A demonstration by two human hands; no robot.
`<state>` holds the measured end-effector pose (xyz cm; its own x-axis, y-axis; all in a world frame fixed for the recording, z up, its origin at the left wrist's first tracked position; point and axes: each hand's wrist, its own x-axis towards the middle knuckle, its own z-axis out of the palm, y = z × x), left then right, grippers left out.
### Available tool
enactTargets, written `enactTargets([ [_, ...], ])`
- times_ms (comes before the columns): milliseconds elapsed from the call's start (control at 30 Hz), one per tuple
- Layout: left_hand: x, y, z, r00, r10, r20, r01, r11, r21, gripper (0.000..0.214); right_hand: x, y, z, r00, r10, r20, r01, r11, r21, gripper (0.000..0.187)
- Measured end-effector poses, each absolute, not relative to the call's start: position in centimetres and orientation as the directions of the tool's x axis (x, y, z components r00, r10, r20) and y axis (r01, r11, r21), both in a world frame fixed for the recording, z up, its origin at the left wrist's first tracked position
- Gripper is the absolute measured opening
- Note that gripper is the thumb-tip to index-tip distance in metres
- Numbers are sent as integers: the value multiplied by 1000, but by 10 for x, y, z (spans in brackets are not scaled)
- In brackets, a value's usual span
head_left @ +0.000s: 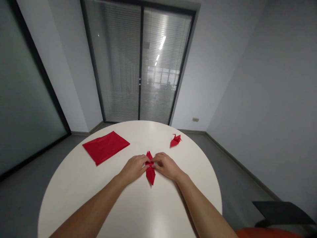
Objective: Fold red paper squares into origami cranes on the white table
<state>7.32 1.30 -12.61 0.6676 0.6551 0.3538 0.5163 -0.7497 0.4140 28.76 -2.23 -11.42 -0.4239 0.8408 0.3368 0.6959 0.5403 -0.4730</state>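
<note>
A narrow piece of folded red paper (150, 176) lies at the middle of the round table, its lower end pointed toward me and its far end split into small tips. From the left, my left hand (136, 167) pinches its middle between thumb and fingers. My right hand (167, 165) grips the same middle part from the right, fingers curled and thumb against the paper. The fingertips of both hands almost meet and cover part of the folds. Beyond my right hand stands a finished red paper crane (175, 140).
A flat red stack of paper sheets (106, 147) lies on the left of the white round table (128, 211). A chair (282, 213) with a dark armrest and orange seat is at the lower right. Glass doors with blinds (119, 66) stand behind the table.
</note>
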Motion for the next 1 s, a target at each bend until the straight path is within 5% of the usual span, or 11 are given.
enactTargets([
  [267,73,13,-125,663,673,329,574,-738,355,16,289,-23,-112,-478,808,345,703,587,-402,21],
  [600,72,14,-128,619,706,344,571,-705,420,21,287,-27,-111,-369,857,359,721,508,-472,22],
  [800,72,12,-128,561,740,372,567,-671,478,20,284,-28,-117,-209,946,249,634,325,-701,35],
  [1000,74,12,-125,521,741,424,449,-660,602,19,281,-23,-125,-231,930,285,390,357,-849,43],
])
